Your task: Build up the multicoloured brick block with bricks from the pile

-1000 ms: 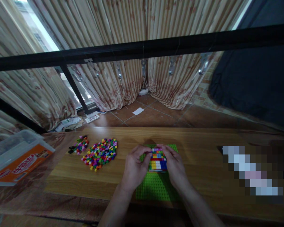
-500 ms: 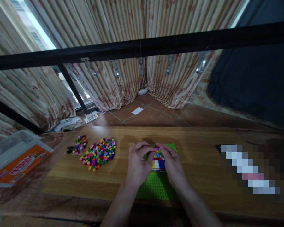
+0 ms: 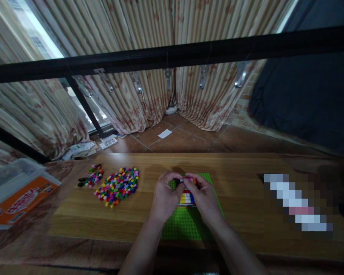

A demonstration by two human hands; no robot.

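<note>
A green studded baseplate [image 3: 186, 225] lies on the wooden table, with a build of colourful toy bricks [image 3: 186, 198] on it. White, blue, yellow and red rows of the build show between my hands. My left hand [image 3: 165, 196] is at the build's upper left side, thumb and fingers closed in a pinch. From the right, my right hand [image 3: 204, 194] curls over the far end, its thumb reaching across to the left thumb. Whatever small piece is between the fingertips is hidden. To the left lies a pile of loose toy bricks [image 3: 119, 187].
A smaller pile of bricks and dark pieces [image 3: 91, 176] sits farther left. A clear plastic box with an orange label [image 3: 25, 198] stands beyond the table's left end. A blurred-out object [image 3: 295, 202] lies at the right. Behind the wooden table [image 3: 240, 214] runs a black rail [image 3: 172, 57].
My right thumb has moved left over the build's far end, and both hands' fingertips have come closer together. The view has shifted slightly.
</note>
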